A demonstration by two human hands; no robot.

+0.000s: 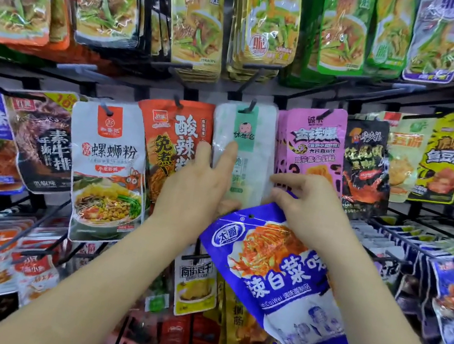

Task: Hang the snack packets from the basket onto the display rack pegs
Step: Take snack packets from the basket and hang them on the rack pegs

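Blue packet (286,276), white lower end, red food picture, tilted, hang hole at upper left, top edge pinched by right hand (313,208), near packet-laden black pegs (251,105), centre.

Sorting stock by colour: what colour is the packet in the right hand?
Blue and white packet, head view.

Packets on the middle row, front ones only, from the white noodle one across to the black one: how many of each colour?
White: 2, noodle packet, pale packet
Orange packet: 1
Pink packet: 1
Black packet: 1
Total: 5
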